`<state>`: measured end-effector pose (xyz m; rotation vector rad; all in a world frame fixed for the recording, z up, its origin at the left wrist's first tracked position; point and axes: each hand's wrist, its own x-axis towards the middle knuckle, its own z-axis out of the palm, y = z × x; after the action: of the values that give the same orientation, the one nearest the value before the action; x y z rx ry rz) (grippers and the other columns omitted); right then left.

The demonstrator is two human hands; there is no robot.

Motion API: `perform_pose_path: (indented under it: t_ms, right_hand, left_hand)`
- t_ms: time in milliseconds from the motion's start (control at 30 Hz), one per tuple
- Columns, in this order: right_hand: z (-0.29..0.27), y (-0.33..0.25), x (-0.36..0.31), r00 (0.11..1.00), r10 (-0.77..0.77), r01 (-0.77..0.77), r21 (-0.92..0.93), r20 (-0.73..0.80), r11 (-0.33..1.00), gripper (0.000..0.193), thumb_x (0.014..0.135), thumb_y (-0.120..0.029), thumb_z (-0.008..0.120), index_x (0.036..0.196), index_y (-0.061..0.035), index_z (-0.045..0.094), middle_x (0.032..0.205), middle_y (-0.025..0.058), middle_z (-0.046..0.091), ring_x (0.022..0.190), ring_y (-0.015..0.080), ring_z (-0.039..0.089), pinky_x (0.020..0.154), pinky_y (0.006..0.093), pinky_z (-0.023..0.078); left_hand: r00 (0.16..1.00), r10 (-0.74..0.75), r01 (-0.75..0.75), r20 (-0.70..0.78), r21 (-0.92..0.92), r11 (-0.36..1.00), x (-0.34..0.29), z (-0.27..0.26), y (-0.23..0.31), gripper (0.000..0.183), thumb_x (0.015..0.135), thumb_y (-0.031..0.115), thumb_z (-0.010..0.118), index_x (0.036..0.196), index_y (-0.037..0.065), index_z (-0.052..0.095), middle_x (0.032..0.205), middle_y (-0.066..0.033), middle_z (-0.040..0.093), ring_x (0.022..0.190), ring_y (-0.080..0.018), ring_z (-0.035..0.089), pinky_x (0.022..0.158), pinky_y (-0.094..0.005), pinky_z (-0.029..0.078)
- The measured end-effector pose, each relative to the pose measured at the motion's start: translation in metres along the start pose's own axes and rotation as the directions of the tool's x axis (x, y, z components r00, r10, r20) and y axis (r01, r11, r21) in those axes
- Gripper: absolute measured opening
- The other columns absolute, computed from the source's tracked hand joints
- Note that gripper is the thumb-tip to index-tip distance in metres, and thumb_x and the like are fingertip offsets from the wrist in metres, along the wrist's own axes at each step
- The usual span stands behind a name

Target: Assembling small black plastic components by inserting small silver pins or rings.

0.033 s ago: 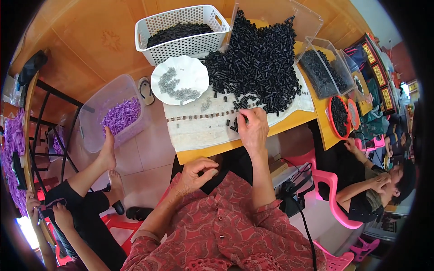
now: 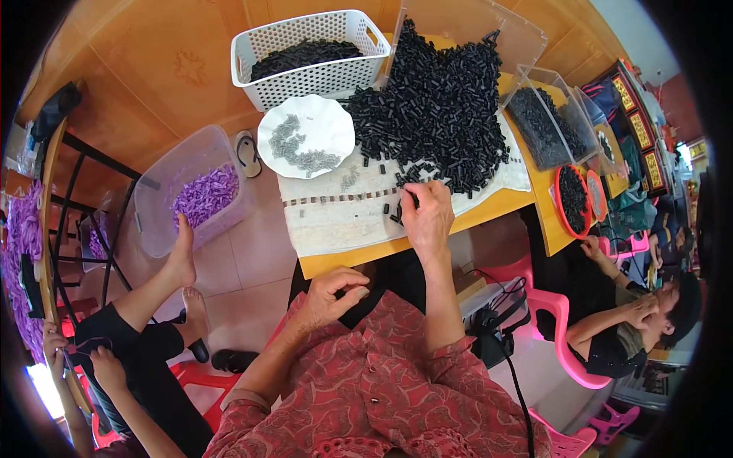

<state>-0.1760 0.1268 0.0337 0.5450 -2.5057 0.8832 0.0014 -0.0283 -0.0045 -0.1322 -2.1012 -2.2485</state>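
My right hand [image 2: 427, 217] is over the front of the white cloth [image 2: 328, 229], its fingers curled in and thumb drawn close. Whatever it may grip is hidden. Beside its fingertips lie a few loose short black tubes [image 2: 395, 218]. Behind it rises a big heap of the same black tubes [image 2: 435, 107]. Closer to my body, just off the table's front edge, my left hand [image 2: 334, 295] has its fingers bent and thumb against them; I cannot see anything in it. Small clear pieces [image 2: 313, 160] lie on a white scalloped plate [image 2: 267, 126] left of the heap.
A white perforated basket [image 2: 240, 61] of black pieces stands behind the plate. Clear bins [image 2: 561, 126] and a red round tray [image 2: 561, 217] sit to the right. A tub [image 2: 156, 229] of purple pieces is on the floor. People sit on both sides; a black cable [image 2: 519, 382] hangs at right.
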Motion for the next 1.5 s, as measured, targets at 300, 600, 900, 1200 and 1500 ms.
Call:
perform_pose_path:
  t_ms: [300,600,900,1200,1500]
  right_hand:
    - [0.019,0.003,0.028,0.989,0.025,0.013,-0.249,0.147,0.969,0.013,0.073,-0.015,0.076,0.08,-0.0047,0.071,0.082,0.0112,0.059,0.083,0.0313,0.057,0.07,0.0417,0.049]
    - [0.008,0.009,0.024,0.984,-0.073,0.104,-0.194,0.163,0.976,0.01,0.078,-0.013,0.07,0.082,-0.0038,0.068,0.08,0.0116,0.06,0.079,0.0327,0.058,0.069,0.0439,0.048]
    - [-0.015,0.003,-0.019,0.867,0.403,-0.482,0.697,0.294,0.53,0.01,0.092,-0.01,0.064,0.097,-0.0013,0.066,0.081,0.0027,0.068,0.067,0.0067,0.061,0.059,0.0202,0.046]
    - [-0.022,0.009,-0.041,0.811,0.453,-0.556,0.728,0.37,0.401,0.013,0.087,-0.001,0.067,0.1,0.0015,0.065,0.087,0.003,0.066,0.073,0.0064,0.06,0.066,0.0209,0.049]
    - [-0.022,0.011,-0.057,0.839,0.425,-0.511,0.763,0.34,0.397,0.02,0.089,-0.001,0.064,0.109,0.0021,0.066,0.091,0.0051,0.069,0.075,0.0071,0.062,0.067,0.0196,0.049]
  left_hand:
    - [0.991,0.121,-0.13,0.05,0.25,0.96,0.002,-0.003,0.008,0.019,0.081,0.002,0.072,0.099,-0.001,0.066,0.093,-0.0122,0.067,0.078,-0.0195,0.067,0.069,-0.0281,0.053]
    - [0.991,0.081,-0.109,0.11,0.281,0.954,0.006,-0.011,0.014,0.019,0.082,0.006,0.072,0.099,0.0,0.066,0.097,-0.0114,0.067,0.085,-0.0227,0.067,0.073,-0.0299,0.053]
    - [0.989,0.018,-0.055,0.144,0.26,0.964,0.004,-0.013,0.015,0.02,0.083,0.008,0.071,0.101,0.0,0.067,0.096,-0.0104,0.068,0.086,-0.0226,0.066,0.07,-0.0308,0.053]
    - [0.992,-0.122,0.12,0.002,0.174,0.977,0.012,0.0,0.03,0.011,0.084,0.008,0.069,0.093,0.001,0.069,0.086,-0.0099,0.067,0.078,-0.0185,0.065,0.066,-0.0287,0.05]
    - [0.958,0.24,-0.108,-0.159,0.573,0.813,0.097,0.017,0.021,0.015,0.082,-0.001,0.065,0.097,0.0,0.068,0.084,-0.0166,0.061,0.073,-0.0314,0.062,0.064,-0.0355,0.049]
